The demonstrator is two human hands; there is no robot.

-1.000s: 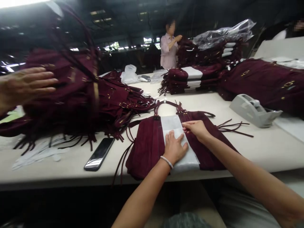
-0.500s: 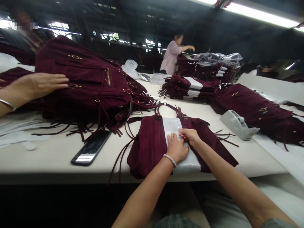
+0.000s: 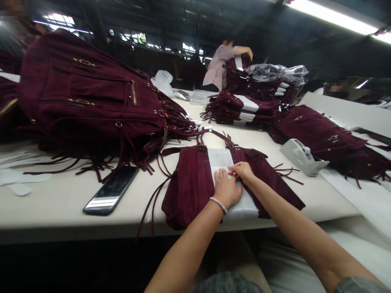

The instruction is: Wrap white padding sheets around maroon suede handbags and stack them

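A burgundy suede handbag (image 3: pixel 189 183) lies in front of me, with a white paper band (image 3: pixel 220 158) around its middle. My left hand (image 3: pixel 226 188) presses on the band with its fingers spread. Right beside it, my right hand (image 3: pixel 242 171) is closed in a pinch against the band. Whatever lies between those fingertips is too small to make out. The bag's handles (image 3: pixel 210 131) stretch toward the back of the table, and fringe cords hang off both sides.
Left of the bag lies a phone (image 3: pixel 111 191), before a large pile of burgundy bags (image 3: pixel 91 89). To the right stands a grey tape dispenser (image 3: pixel 302 158) near more bags (image 3: pixel 324 138). Banded bags (image 3: pixel 241 108) are stacked behind. A co-worker (image 3: pixel 217 65) stands at the back.
Another person's hand has left the large bag pile on the left. The co-worker at the back now has a banded bag at their hand. My hands have hardly moved.
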